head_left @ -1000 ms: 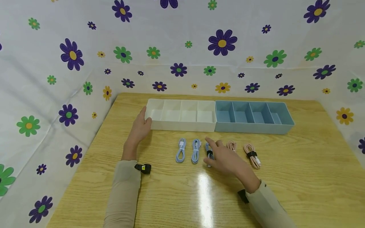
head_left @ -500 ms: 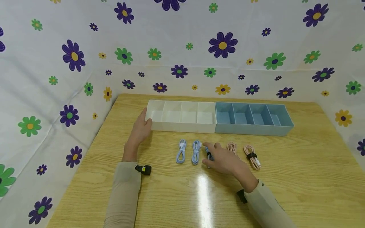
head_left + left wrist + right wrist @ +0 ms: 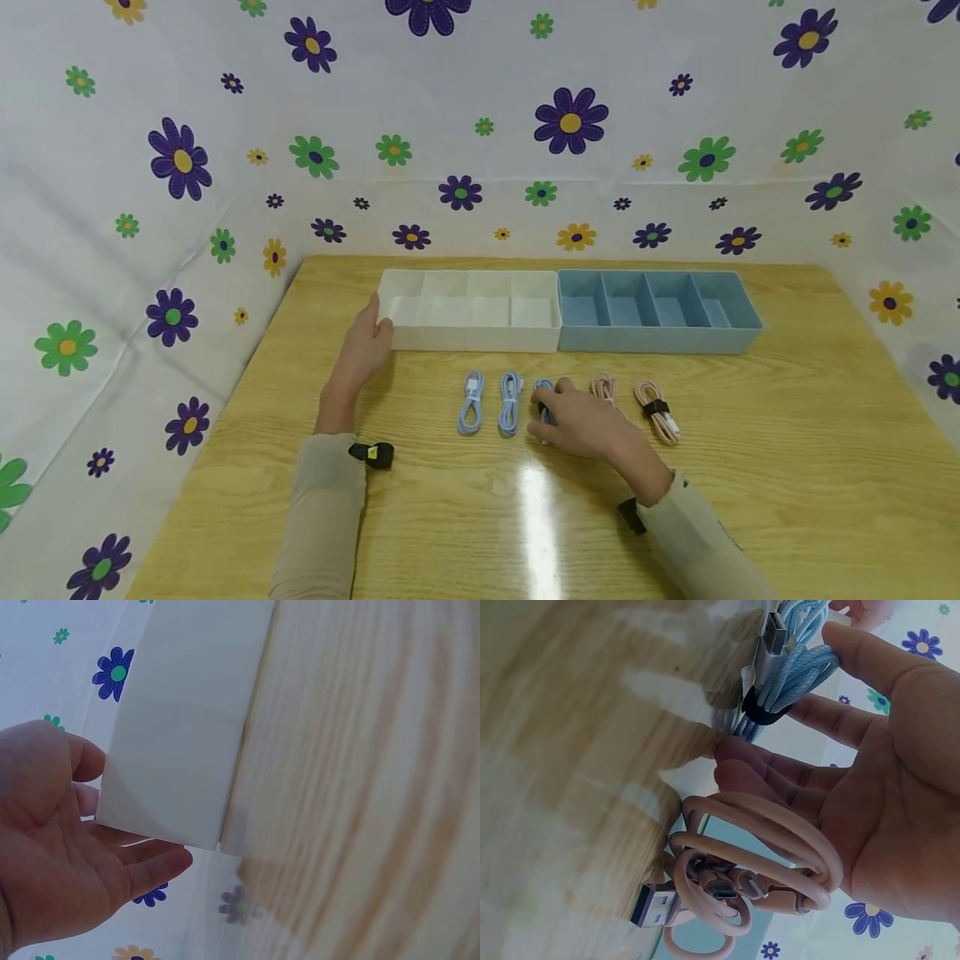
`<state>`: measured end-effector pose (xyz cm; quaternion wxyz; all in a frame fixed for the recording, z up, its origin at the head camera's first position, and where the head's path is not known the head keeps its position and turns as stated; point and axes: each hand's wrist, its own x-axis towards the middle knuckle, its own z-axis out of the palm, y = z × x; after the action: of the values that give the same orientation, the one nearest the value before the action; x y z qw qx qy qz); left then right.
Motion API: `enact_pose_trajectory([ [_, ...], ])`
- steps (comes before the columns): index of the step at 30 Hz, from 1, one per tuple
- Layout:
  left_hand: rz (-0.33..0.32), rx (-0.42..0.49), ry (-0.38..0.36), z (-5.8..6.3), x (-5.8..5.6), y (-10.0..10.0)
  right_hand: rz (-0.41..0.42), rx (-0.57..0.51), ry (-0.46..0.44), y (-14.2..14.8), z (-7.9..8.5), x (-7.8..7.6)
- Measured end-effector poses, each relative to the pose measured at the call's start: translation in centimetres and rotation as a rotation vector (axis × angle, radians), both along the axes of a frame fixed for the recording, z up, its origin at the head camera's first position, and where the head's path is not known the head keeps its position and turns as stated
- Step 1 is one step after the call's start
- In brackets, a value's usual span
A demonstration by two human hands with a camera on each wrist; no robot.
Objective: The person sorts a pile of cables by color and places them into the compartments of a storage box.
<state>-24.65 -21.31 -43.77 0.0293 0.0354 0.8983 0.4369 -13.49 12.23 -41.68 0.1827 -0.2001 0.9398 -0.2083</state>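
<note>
My left hand [image 3: 358, 354] rests against the left end of a white divided box [image 3: 472, 338]. In the left wrist view its thumb is by one edge of the box and its relaxed fingers lie along the end wall. My right hand [image 3: 588, 423] pinches a coiled blue USB cable [image 3: 802, 671] between thumb and fingers, down at the table. A black strap [image 3: 759, 709] binds that cable, which the hand partly hides in the head view. Close to the right hand lies a pink coiled cable [image 3: 761, 825], its lower part covered in the head view.
A blue divided box [image 3: 660, 340] adjoins the white one on the right. Two light-blue cables [image 3: 470, 408] [image 3: 510, 408] lie left of the right hand. Another pink cable [image 3: 656, 408] with a black strap lies to its right. Flowered cloth [image 3: 420, 167] hangs behind the wooden table [image 3: 450, 517].
My right hand has lowered onto the strapped blue cable, and its index finger and thumb have closed in on it. The left hand stays at the white box. The head view has shifted slightly.
</note>
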Motion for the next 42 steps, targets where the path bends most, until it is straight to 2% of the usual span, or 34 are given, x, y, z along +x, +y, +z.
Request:
enact_pose_trajectory([
  [14, -0.008, -0.001, 0.009, 0.0, 0.2, -0.3, -0.016, -0.036, 0.021, -0.2, -0.2, -0.1],
  [25, -0.021, 0.010, -0.008, -0.1, 0.2, -0.6, -0.046, 0.004, 0.174, -1.5, -1.1, -0.2],
  [33, -0.020, 0.009, -0.011, 0.0, 0.1, -0.6, -0.095, -0.026, 0.171, -1.7, -0.6, 0.2],
  [42, -0.022, 0.013, -0.026, 0.0, 0.2, -0.6, -0.136, -0.116, 0.175, -1.3, -0.4, 0.0],
])
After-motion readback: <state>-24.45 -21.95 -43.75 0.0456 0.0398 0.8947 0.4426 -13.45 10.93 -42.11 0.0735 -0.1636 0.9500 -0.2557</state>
